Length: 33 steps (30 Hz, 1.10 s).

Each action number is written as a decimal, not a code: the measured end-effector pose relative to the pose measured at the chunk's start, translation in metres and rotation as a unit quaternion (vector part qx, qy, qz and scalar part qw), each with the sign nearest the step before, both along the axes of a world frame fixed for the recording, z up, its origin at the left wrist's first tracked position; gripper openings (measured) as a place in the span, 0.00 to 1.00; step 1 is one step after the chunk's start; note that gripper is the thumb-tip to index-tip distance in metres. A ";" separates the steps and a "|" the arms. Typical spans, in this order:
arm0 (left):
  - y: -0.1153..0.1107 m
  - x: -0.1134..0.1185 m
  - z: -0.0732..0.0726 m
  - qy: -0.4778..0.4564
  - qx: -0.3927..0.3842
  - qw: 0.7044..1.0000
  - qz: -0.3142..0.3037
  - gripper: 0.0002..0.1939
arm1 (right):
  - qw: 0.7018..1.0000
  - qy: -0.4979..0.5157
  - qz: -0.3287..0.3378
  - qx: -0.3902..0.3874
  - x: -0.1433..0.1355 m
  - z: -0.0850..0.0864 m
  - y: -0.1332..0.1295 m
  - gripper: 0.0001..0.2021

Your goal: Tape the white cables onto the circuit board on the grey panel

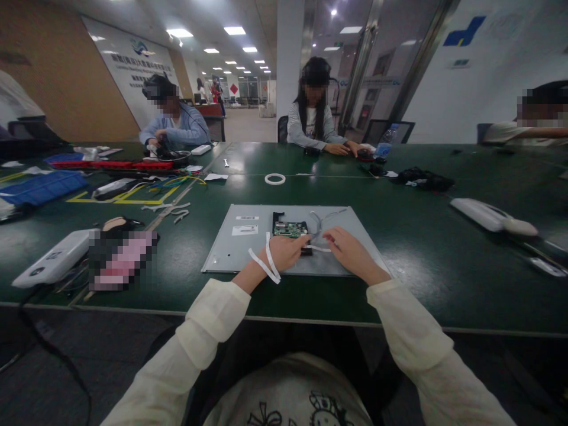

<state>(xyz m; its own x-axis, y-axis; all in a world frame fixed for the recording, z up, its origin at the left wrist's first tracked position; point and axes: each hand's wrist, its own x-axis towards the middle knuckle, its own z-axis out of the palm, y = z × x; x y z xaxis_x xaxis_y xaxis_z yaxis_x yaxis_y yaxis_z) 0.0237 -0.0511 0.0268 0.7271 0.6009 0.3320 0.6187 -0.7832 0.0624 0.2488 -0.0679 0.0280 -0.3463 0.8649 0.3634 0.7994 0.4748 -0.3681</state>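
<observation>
A flat grey panel (239, 248) lies on the table in front of me. On it sits a black bracket (277, 217) with a green circuit board (290, 229). My left hand (286, 251) is closed at the board's near edge, thumb and fingers pressed together; what they pinch is hidden. My right hand (350, 251) hovers over the panel to the right, fingers curled in a pinch on something too small to make out. Between the hands runs a thin white strip (320, 249). Grey cables (318, 220) rise behind them. A white band (270, 260) loops loosely around my left wrist.
A white tape ring (275, 178) lies beyond the panel. White devices (57, 254) rest at the left and right, beside a blurred pink item (122, 260). Blue trays (42, 188) and wires are farther left. Several people sit around the green table (421, 236).
</observation>
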 end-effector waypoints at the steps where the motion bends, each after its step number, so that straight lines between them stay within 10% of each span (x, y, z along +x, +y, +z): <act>1: 0.001 -0.001 0.000 -0.011 -0.005 1.000 -0.001 0.21 | 1.000 0.029 0.004 -0.005 -0.006 0.004 -0.005 0.09; 7: 0.009 -0.005 -0.003 -0.107 0.006 0.994 0.005 0.20 | 0.971 0.188 0.058 -0.133 -0.060 0.025 -0.046 0.09; 15: 0.015 -0.010 0.002 -0.115 0.048 0.988 0.095 0.17 | 0.947 0.205 0.076 -0.234 -0.108 0.012 -0.047 0.14; 28: 0.018 -0.015 0.009 -0.067 0.062 0.979 0.182 0.14 | 0.935 0.271 0.092 -0.209 -0.108 0.022 -0.044 0.08; 33: 0.032 -0.029 0.010 -0.229 -0.047 0.947 0.222 0.13 | 0.928 0.307 0.091 -0.192 -0.085 0.036 -0.032 0.12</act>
